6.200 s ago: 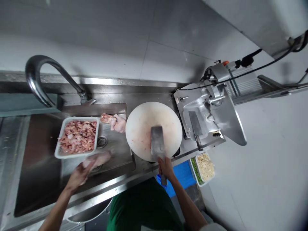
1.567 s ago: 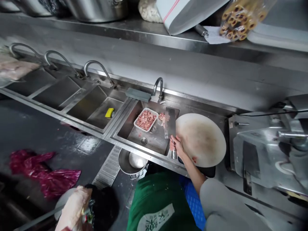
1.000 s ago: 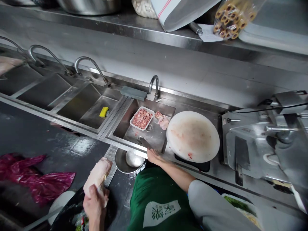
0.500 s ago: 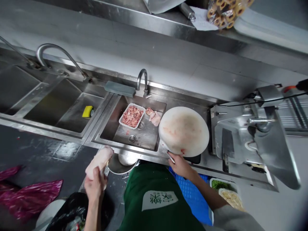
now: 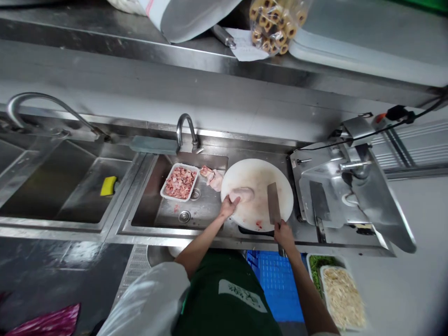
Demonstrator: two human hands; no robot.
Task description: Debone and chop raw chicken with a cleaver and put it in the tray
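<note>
A pale piece of raw poultry (image 5: pixel 245 194) lies on the left half of the round white cutting board (image 5: pixel 259 170). My left hand (image 5: pixel 229 206) is closed on its left end. My right hand (image 5: pixel 284 234) grips the handle of a cleaver (image 5: pixel 273 201), whose broad blade is over the right side of the board. Beside the board, in the sink (image 5: pixel 206 210), sit a white tray of chopped meat (image 5: pixel 180 182) and more raw poultry pieces (image 5: pixel 212 178). A small red scrap lies near the board's front edge.
A second cleaver (image 5: pixel 319 200) rests on the metal equipment (image 5: pixel 353 186) at right. A faucet (image 5: pixel 185 126) rises behind the sink. A yellow sponge (image 5: pixel 108 185) is in the left basin. Overhead runs a metal shelf (image 5: pixel 140 51). Below right are a blue crate (image 5: pixel 278 284) and food trays (image 5: pixel 343 296).
My left hand has brought the poultry piece from low at the left onto the board. My right hand has moved right, and the cleaver blade now shows over the board. The view has shifted.
</note>
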